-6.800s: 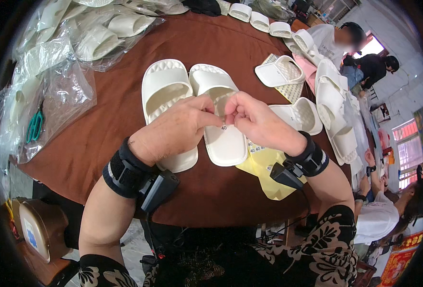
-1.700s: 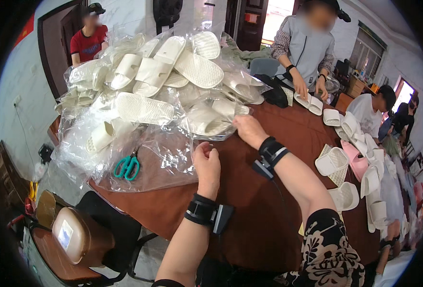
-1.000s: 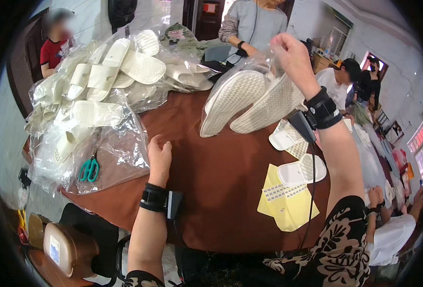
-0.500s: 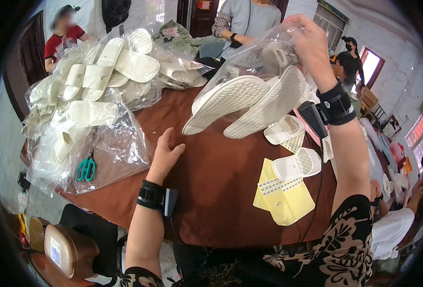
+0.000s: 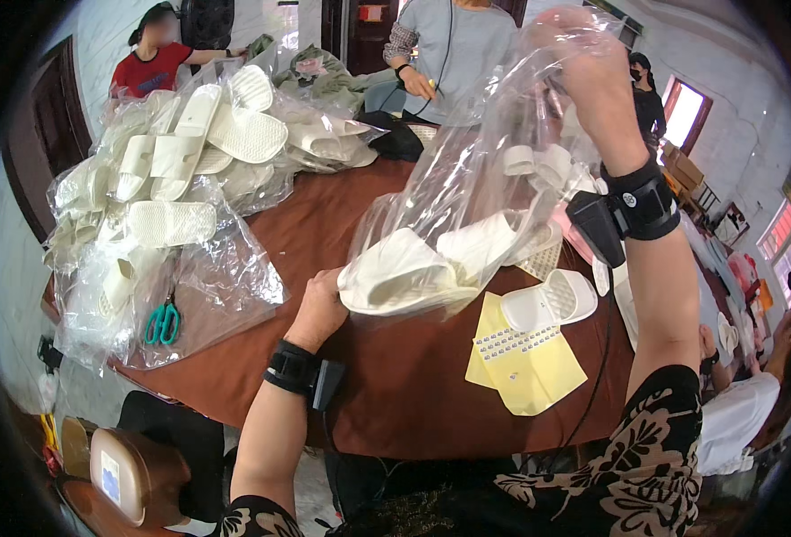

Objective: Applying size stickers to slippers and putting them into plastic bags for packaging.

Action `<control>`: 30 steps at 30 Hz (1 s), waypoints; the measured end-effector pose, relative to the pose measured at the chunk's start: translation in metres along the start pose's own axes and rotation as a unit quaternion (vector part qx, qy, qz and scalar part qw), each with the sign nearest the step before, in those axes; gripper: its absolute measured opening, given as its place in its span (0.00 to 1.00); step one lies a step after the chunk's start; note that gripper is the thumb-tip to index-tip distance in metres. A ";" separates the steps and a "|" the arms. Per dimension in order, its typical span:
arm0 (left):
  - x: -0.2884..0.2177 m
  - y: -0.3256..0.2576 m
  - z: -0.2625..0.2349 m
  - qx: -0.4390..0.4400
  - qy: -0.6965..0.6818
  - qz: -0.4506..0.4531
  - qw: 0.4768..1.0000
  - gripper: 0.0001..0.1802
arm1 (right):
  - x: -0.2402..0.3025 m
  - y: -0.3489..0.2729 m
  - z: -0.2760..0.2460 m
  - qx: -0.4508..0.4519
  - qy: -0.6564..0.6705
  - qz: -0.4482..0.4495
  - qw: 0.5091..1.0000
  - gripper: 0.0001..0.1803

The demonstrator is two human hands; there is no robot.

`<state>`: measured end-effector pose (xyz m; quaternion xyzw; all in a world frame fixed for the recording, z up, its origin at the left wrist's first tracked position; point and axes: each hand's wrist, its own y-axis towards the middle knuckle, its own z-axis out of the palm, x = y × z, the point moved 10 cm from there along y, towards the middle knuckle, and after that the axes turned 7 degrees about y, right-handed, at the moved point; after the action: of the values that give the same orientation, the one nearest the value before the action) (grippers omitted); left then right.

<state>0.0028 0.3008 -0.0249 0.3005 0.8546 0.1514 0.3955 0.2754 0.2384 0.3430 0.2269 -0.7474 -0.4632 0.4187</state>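
A clear plastic bag (image 5: 431, 192) stretches from upper right to lower left over the table, with a pair of white slippers (image 5: 404, 277) in its lower end. High on the right, my right hand (image 5: 583, 76) is closed on the gathered top of the bag. My left hand (image 5: 321, 304) grips the near left end of the slippers, its fingertips partly hidden behind them. Below the bag, a loose white slipper (image 5: 548, 302) lies on yellow sticker sheets (image 5: 539, 371). Small printed labels run in rows across the upper sheet.
On the left, a big plastic-wrapped heap of white slippers (image 5: 176, 161) covers the brown tablecloth (image 5: 395, 385). Green-handled scissors (image 5: 163, 322) lie near it. A brown bin (image 5: 136, 474) stands at lower left. A person in grey (image 5: 458, 54) stands across the table; others are further off.
The slippers have swung down and turned from soles showing to uppers showing. My right hand has risen with the bag top. My left hand, open before, has closed on the slippers.
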 end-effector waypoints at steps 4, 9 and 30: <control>-0.034 0.004 -0.014 -0.032 0.126 0.025 0.991 0.21 | -0.019 0.008 -0.070 -0.053 -0.013 0.009 0.998 0.09; -0.064 -0.001 -0.014 -0.043 0.286 0.078 0.954 0.18 | -0.033 0.008 -0.165 -0.178 -0.197 -0.063 0.962 0.14; -0.212 0.001 -0.119 -0.147 -0.127 0.116 0.974 0.50 | 0.104 -0.091 0.071 0.119 -0.032 -0.294 0.948 0.13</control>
<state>0.0192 0.1645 0.1755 0.3531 0.7251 0.2812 0.5201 0.1544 0.1560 0.2900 0.4697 -0.7102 -0.4805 0.2100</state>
